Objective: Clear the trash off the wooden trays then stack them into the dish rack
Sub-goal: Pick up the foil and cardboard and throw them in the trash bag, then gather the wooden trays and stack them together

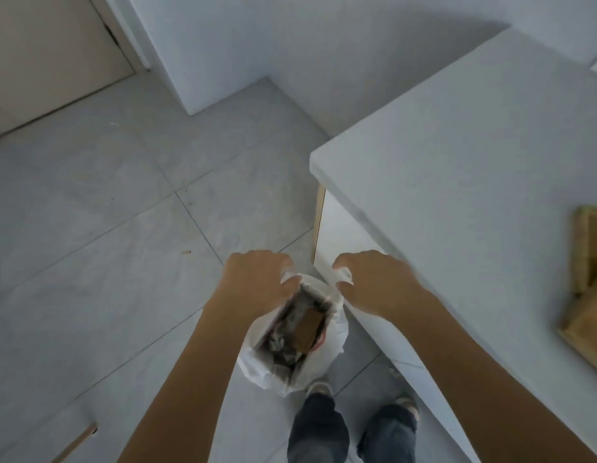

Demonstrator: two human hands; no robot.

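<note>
Fingers of left hand [257, 279] and right hand [373, 282] pinch trash bag [327, 355] rim | wooden trays [587, 295] at right edge, nearer right hand

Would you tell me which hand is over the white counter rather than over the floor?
The right hand, gripping the white trash bag's rim beside the white counter; the left hand grips the opposite rim over the floor.

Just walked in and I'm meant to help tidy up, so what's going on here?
A person stands beside a white counter, holding a white plastic trash bag open above the tiled floor. The left hand and right hand each grip one side of its rim. Crumpled trash and a brown piece lie inside. Wooden trays sit on the counter at the right edge, not yet racked.
</note>
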